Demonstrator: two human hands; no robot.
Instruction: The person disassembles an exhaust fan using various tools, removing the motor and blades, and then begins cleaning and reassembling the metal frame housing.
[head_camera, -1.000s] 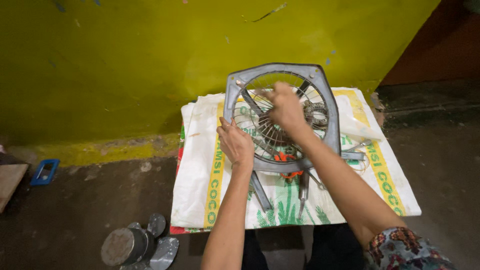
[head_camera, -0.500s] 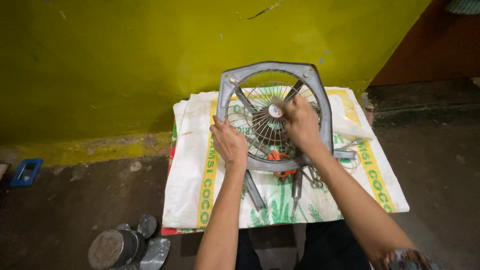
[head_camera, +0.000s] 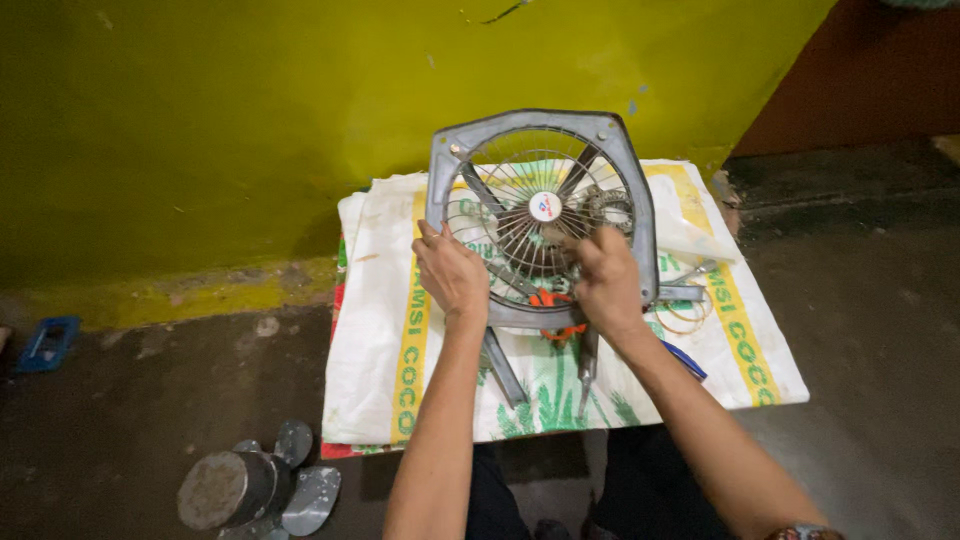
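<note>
A grey square fan frame (head_camera: 620, 150) with a round wire guard (head_camera: 520, 215) stands tilted on a white woven sack (head_camera: 380, 330) spread on the floor. My left hand (head_camera: 452, 272) grips the frame's lower left side. At the guard's lower right, my right hand (head_camera: 604, 280) presses its fingers against the wires. A round hub cap (head_camera: 545, 206) shows at the guard's centre. Orange-handled pliers (head_camera: 548, 300) lie under the frame, partly hidden.
A grey motor with metal fan blades (head_camera: 250, 488) lies on the dark floor at the lower left. A small blue object (head_camera: 45, 342) sits at the far left. A yellow-green wall (head_camera: 250, 120) rises behind. Metal tools (head_camera: 690, 292) lie right of the frame.
My right hand has come down from the guard's centre to its lower right, uncovering the hub cap. My left hand has stayed on the frame's left side.
</note>
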